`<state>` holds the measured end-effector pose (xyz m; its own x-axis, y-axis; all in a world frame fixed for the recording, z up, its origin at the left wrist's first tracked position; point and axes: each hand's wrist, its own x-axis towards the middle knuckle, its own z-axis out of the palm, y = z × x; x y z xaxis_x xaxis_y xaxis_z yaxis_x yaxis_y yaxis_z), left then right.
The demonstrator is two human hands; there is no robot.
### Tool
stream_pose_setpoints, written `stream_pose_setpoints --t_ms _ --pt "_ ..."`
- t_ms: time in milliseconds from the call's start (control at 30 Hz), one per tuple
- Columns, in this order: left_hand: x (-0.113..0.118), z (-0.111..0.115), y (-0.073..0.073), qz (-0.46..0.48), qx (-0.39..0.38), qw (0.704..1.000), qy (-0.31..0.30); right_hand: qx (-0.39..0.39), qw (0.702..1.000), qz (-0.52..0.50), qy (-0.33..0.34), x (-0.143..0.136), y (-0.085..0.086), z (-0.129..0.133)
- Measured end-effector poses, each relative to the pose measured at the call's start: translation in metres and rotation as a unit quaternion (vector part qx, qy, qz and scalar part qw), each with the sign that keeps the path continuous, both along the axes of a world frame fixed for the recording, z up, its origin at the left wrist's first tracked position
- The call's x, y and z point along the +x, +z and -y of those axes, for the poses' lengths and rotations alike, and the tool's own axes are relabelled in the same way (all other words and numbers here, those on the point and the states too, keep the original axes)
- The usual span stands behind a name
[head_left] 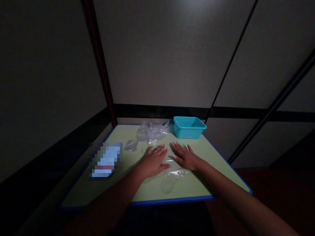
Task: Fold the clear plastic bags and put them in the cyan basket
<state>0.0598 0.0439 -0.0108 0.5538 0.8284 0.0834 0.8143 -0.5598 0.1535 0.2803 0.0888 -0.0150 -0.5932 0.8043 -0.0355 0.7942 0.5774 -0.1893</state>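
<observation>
A clear plastic bag [169, 182] lies on the pale green table, under and in front of my hands. My left hand [154, 163] rests palm down on its left part, fingers spread. On the right, my right hand [185, 157] is also palm down with its fingers apart, touching the plastic. Neither hand grips anything. Beyond my hands is a crumpled heap of clear plastic bags [156, 131], with a small flat folded bag [131, 145] to its left.
A turquoise basket [189, 132] stands at the table's back right. A blurred-out flat object [107, 160] lies at the left. The table [197, 190] has a blue edge, and a grey wall rises behind it.
</observation>
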Motion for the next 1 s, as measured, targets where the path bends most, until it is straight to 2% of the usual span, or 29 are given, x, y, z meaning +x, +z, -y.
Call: stream_pose_setpoints --t_ms 133,300,467,633,700,1000 --pt "0.012 0.002 -0.003 0.001 -0.017 0.999 -0.042 0.01 1.0 0.01 -0.02 0.0 -0.007 0.001" --pt "0.007 -0.001 -0.009 -0.009 -0.045 0.999 -0.029 0.005 1.0 0.005 -0.027 -0.004 -0.005 0.004" --pt "0.008 -0.002 -0.006 0.004 -0.033 0.999 -0.003 0.008 0.999 -0.012 -0.031 -0.003 -0.008 0.003" --pt "0.021 0.003 -0.001 0.002 -0.03 0.995 -0.094 0.017 0.999 -0.019 -0.035 -0.003 -0.013 0.001" --pt "0.024 0.004 -0.002 -0.008 -0.036 0.994 -0.107 0.016 0.999 -0.019 -0.036 -0.003 -0.013 0.001" --pt "0.018 -0.006 -0.006 0.005 -0.023 0.999 -0.035 0.004 1.0 -0.005 -0.03 -0.003 -0.011 0.003"
